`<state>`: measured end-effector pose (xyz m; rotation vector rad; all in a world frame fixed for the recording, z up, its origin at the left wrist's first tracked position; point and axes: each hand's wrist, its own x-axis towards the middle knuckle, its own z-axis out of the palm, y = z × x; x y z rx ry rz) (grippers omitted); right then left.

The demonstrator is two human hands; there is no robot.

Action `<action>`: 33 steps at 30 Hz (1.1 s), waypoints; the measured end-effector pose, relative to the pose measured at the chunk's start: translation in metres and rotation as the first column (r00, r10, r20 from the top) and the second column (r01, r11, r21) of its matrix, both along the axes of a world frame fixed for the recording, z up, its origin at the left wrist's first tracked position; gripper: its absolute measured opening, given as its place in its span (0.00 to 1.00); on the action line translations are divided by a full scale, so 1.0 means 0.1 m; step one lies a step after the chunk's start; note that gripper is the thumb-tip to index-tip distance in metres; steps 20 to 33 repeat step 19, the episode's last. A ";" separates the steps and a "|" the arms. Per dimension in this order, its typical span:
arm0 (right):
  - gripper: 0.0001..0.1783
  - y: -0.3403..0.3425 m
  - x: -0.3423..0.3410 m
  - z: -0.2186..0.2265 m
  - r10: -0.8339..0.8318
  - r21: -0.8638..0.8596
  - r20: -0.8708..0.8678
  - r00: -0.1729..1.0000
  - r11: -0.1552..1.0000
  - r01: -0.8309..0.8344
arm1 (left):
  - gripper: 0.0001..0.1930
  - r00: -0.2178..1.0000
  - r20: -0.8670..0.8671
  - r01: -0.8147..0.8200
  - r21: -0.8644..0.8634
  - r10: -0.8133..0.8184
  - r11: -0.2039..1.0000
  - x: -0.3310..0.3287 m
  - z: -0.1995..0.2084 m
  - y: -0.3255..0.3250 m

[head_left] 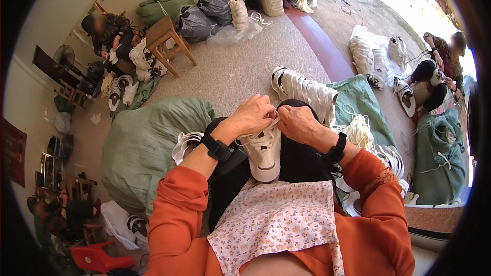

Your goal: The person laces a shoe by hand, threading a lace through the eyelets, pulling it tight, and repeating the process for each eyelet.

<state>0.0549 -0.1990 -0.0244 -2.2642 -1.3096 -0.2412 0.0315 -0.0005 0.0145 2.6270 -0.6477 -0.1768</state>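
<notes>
A white sneaker [265, 157] rests between my knees, its toe pointing toward my body. White lace crosses the lower part of its tongue. Over the shoe's upper end, my left hand [253, 114] is closed with its fingertips pinched on the shoelace [276, 120]. My right hand [302, 122] is curled beside it, thumb and forefinger closed on the same lace. Both hands hide the shoe's heel and upper eyelets. A patterned apron [276, 214] covers my lap just below the toe.
A bulging green sack [153, 148] stands at my left. Ahead right lies a row of nested white shoes [307, 94], with loose white laces [359, 130] on green sacking [363, 102]. Other people sit around with shoes. A wooden stool [166, 43] stands farther off.
</notes>
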 end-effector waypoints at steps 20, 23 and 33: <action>0.10 0.05 -0.06 0.13 -0.021 0.106 0.005 1.000 0.994 0.021 | 0.14 0.935 -0.286 -0.268 -0.183 0.210 0.946 0.34 -0.22 0.24; 0.10 0.05 -0.06 0.13 -0.021 0.106 0.005 1.000 0.994 0.021 | 0.14 0.935 -0.286 -0.268 -0.183 0.210 0.946 0.34 -0.22 0.24; 0.10 0.05 -0.06 0.13 -0.021 0.106 0.005 1.000 0.994 0.021 | 0.14 0.935 -0.286 -0.268 -0.183 0.210 0.946 0.34 -0.22 0.24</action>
